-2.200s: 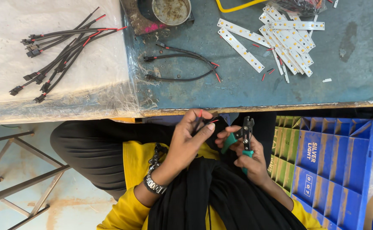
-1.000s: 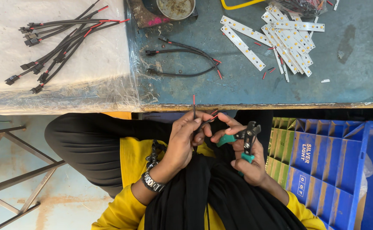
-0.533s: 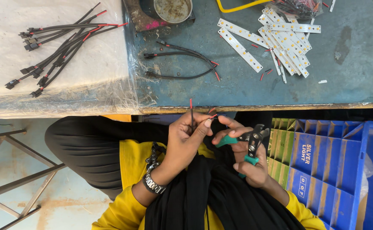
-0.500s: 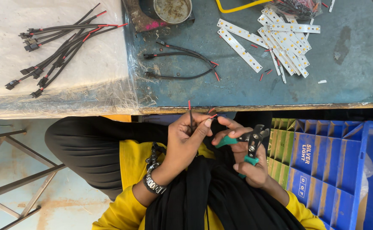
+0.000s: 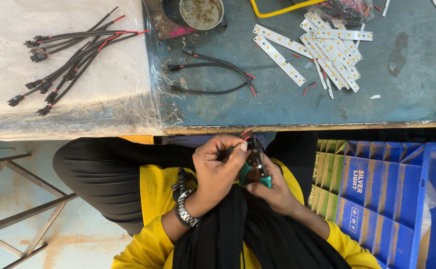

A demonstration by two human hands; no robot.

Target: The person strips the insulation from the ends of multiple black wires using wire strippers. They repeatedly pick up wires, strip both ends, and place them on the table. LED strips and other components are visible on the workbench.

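Left hand (image 5: 217,167) pinches a red-tipped cable (image 5: 233,145); right hand (image 5: 270,187) grips green-handled wire strippers (image 5: 253,164) against it. A finished-looking bundle (image 5: 68,57) lies far left, two cables (image 5: 213,74) wait mid-bench.

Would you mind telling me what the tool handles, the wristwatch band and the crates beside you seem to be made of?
Tool handles: likely rubbery or plastic sleeves, matte teal. Wristwatch band: probably metal, judging by its shiny silver links. Crates: moulded plastic by the look, blue with ribbed dividers and a dull sheen.

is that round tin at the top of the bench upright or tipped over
Upright: the round tin sits on the bench with its open mouth facing up, its stained inside bottom in plain view.
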